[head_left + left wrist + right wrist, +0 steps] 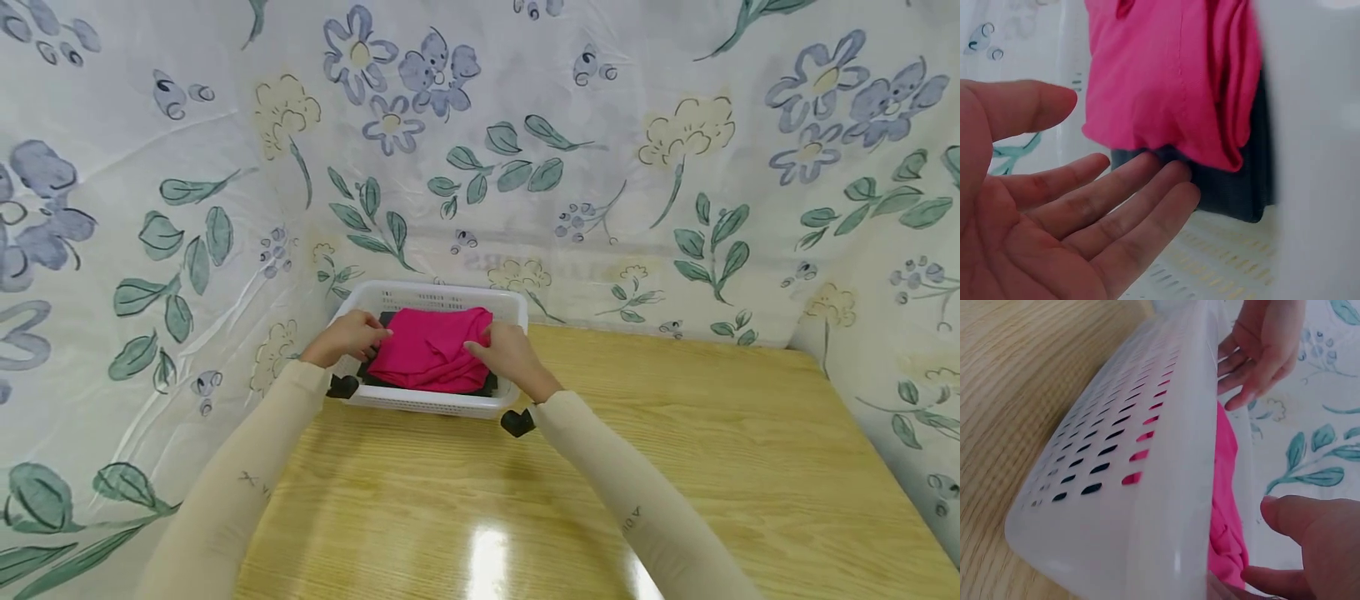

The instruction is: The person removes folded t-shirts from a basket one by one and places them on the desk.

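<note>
Folded pink cloth [431,350] lies on top of a dark folded cloth [1229,194] inside a white perforated plastic basket [420,402]. At the basket's left end is my left hand [351,337]; the left wrist view shows its palm up, fingers extended and slightly bent, fingertips right at the edge of the pink and dark cloths, thumb apart. Over the basket's right end my right hand [508,350] reaches in beside the pink cloth. In the right wrist view its thumb and fingers [1279,581] are spread apart, some fingertips hidden behind the basket rim.
The basket stands on a wood-grain table [675,450] near its back left corner. Close behind it and to its left hangs a floral-patterned curtain [480,192], which also runs along the right side. Dark wrist-worn pieces [517,422] sit below both cuffs.
</note>
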The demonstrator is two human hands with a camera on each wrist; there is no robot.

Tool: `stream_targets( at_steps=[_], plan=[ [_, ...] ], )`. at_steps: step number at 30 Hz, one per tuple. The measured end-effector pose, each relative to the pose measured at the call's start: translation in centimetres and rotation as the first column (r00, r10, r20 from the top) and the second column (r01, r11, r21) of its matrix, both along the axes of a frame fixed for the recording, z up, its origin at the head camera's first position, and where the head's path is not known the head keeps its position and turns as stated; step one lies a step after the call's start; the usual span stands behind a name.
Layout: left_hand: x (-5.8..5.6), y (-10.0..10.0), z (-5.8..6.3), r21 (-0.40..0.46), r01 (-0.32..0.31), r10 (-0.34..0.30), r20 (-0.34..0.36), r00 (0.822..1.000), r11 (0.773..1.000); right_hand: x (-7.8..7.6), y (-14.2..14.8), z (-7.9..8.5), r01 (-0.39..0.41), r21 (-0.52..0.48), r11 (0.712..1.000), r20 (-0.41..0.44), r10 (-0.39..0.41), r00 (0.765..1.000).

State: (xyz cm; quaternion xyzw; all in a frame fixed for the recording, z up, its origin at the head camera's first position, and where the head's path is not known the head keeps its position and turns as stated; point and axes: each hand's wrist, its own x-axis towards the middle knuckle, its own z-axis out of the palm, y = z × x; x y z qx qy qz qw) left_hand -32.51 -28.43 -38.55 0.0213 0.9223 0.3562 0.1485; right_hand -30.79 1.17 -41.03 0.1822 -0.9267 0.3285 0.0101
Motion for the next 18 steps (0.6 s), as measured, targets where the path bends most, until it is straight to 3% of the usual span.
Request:
stream_targets(
  at_steps=[9,18],
  plan=[
    [-0.7,0.2,-0.1,0.039,-0.001,-0.001,0.058,0.998,0.999,-0.6,-1.2,-0.5,0.047,0.066,0.997,0.071,-0.051,0.996],
    [-1.1,0.8,-0.1,0.142,0.017,-0.031,0.093,0.995,0.990,-1.0,-1.9,-0.4,0.011,-0.022,1.000,0.116,-0.008,0.993]
  ],
)
